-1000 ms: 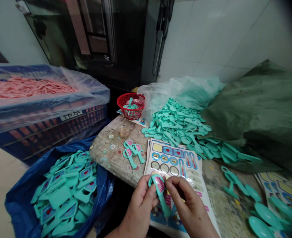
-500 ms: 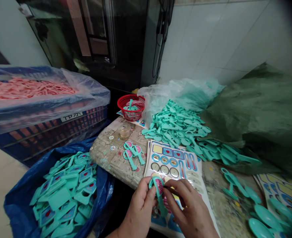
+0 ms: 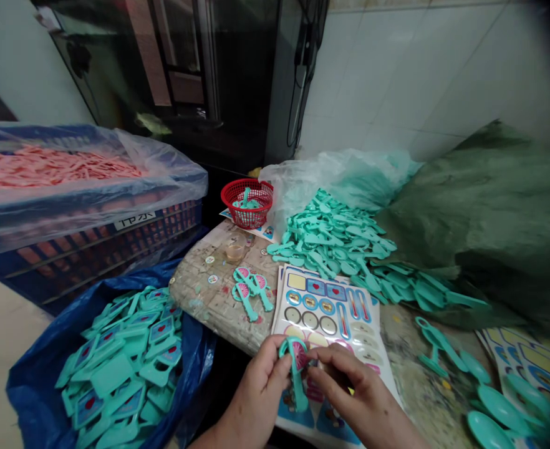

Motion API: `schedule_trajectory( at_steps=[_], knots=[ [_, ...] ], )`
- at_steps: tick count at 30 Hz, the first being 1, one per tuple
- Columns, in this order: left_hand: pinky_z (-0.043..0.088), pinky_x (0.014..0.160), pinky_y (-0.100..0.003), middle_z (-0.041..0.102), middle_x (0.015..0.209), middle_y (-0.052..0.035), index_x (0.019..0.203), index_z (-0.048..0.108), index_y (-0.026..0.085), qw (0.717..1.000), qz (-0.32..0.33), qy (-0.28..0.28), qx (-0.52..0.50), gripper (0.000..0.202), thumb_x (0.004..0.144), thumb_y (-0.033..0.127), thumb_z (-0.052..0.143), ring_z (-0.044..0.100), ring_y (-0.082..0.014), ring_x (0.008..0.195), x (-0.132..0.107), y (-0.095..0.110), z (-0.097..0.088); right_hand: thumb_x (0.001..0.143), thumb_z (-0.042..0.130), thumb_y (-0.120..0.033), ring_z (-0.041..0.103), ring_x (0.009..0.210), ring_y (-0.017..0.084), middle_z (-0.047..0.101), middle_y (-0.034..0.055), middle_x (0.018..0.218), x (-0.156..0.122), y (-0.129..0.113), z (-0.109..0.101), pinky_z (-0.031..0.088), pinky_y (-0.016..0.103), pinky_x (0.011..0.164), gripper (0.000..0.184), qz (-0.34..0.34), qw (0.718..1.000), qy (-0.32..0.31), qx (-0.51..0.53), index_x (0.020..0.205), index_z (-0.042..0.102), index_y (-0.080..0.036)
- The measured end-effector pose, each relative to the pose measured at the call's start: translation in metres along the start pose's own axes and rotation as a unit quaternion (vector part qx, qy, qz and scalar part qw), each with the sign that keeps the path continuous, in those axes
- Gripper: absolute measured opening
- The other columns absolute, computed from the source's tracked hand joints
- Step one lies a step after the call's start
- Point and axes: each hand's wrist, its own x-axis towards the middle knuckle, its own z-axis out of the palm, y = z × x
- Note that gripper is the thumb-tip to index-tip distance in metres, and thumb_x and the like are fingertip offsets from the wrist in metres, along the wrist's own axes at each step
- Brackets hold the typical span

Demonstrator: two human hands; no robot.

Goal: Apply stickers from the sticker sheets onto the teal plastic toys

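Observation:
My left hand (image 3: 260,386) pinches a teal plastic toy piece (image 3: 298,390) by its round head, its handle hanging downward. A pink fan-patterned sticker (image 3: 299,354) covers part of that head. My right hand (image 3: 357,386) has its fingers curled, with the tips against the sticker's right edge; a dark shape lies between them, too hidden to name. Below both hands is a stack of sticker sheets (image 3: 310,321). To the left, several finished-looking teal pieces with the same pink stickers (image 3: 249,290) lie on the worn table (image 3: 200,293).
A heap of plain teal pieces (image 3: 331,234) spills from a clear bag behind the sheets. A red basket (image 3: 247,215) stands at the back. At left are a blue bag (image 3: 27,380) of teal pieces and a blue crate (image 3: 92,240). Loose teal pieces (image 3: 504,405) lie at right.
The thin dark tool seen in my right hand is now mostly hidden. My right fingertips have come against the sticker's edge. The toy piece has turned slightly, its handle now more upright.

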Motion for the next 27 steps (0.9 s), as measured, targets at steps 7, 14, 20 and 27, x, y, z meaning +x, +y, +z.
schedule_trajectory(
  at_steps=[7,14,20,27],
  knots=[
    [0.04,0.09,-0.03,0.062,0.106,-0.0041,0.105,0.055,0.022,0.994,0.057,0.004,0.094,0.024,0.088,0.035,0.043,0.055,-0.0196,0.099,0.0,0.001,-0.004,0.079,0.057,-0.04,0.049,0.059,0.013,0.051,-0.0021,0.064,0.005,0.006,0.013,0.039,0.025,0.054,0.02,0.019,0.999,0.032,-0.036,0.076,0.059,-0.02],
    [0.042,0.08,-0.025,0.066,0.095,-0.003,0.103,0.056,0.021,0.983,0.063,0.019,0.172,0.025,0.089,0.036,0.042,0.058,-0.018,0.089,0.0,0.0,-0.01,0.085,0.047,-0.045,0.044,0.059,0.013,0.05,-0.0018,0.062,0.003,0.008,0.022,0.035,0.026,0.055,0.031,0.016,0.997,0.032,-0.074,0.066,0.049,-0.021],
    [0.042,0.074,-0.023,0.066,0.087,-0.0033,0.101,0.057,0.019,0.955,0.079,0.002,0.287,0.025,0.088,0.031,0.04,0.06,-0.0175,0.081,0.001,0.005,-0.017,0.083,0.049,-0.05,0.036,0.058,0.011,0.039,-0.0054,0.06,0.005,0.016,0.026,0.031,0.025,0.054,0.037,0.077,0.996,-0.014,0.041,0.063,0.038,-0.021],
    [0.042,0.074,-0.021,0.067,0.087,-0.0012,0.099,0.062,0.019,0.961,0.087,-0.047,0.26,0.027,0.088,0.033,0.041,0.06,-0.0163,0.081,0.003,0.012,-0.025,0.082,0.053,-0.051,0.024,0.056,0.009,0.03,-0.0079,0.059,0.002,0.014,0.028,0.024,0.023,0.051,0.041,0.115,0.976,-0.05,0.176,0.063,0.033,-0.021]
  ],
)
